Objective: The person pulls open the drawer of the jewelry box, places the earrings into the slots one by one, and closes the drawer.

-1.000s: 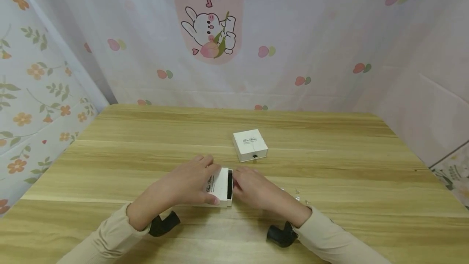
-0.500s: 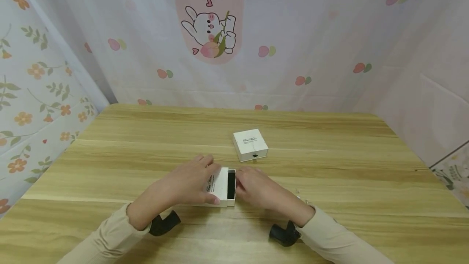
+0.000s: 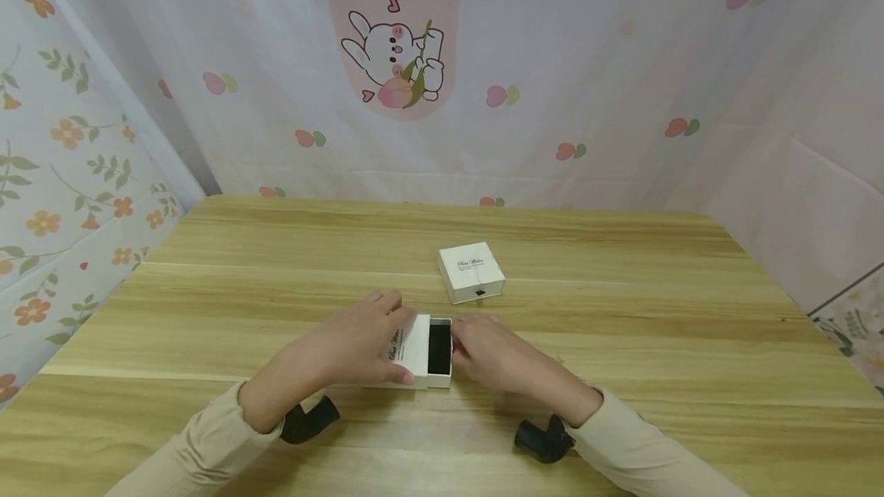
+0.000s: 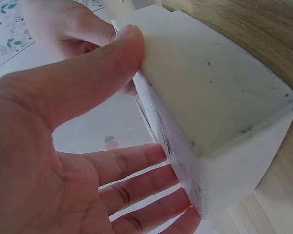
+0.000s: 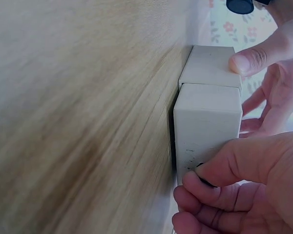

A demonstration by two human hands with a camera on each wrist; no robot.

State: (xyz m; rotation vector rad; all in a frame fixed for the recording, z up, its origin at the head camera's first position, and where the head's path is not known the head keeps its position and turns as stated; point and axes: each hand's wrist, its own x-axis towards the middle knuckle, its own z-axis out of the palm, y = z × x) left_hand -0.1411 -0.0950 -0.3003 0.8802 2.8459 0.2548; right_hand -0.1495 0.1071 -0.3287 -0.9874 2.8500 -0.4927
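Observation:
A white drawer-style gift box [image 3: 417,351] with dark lettering lies on the table. My left hand [image 3: 352,340] holds its outer sleeve, thumb [image 4: 129,46] on the near side and fingers [image 4: 141,183] over the lettered top. Partly slid out to the right is the inner drawer [image 5: 207,129], lined in black. My right hand [image 3: 493,355] pinches a small black pull tab [image 5: 205,183] on the drawer's end between thumb and forefinger. In the head view the right hand hides that tab.
Behind the hands sits a second white box [image 3: 473,267], a thin chain across its lid and a black tab in front. Something tiny and shiny [image 3: 561,360] lies by the right forearm, mostly hidden. A patterned curtain [image 3: 587,83] hangs beyond the table's back edge.
The right hand has moved to the right, drawing the drawer further out of its sleeve, so more black lining shows. The left hand and sleeve have stayed in place.

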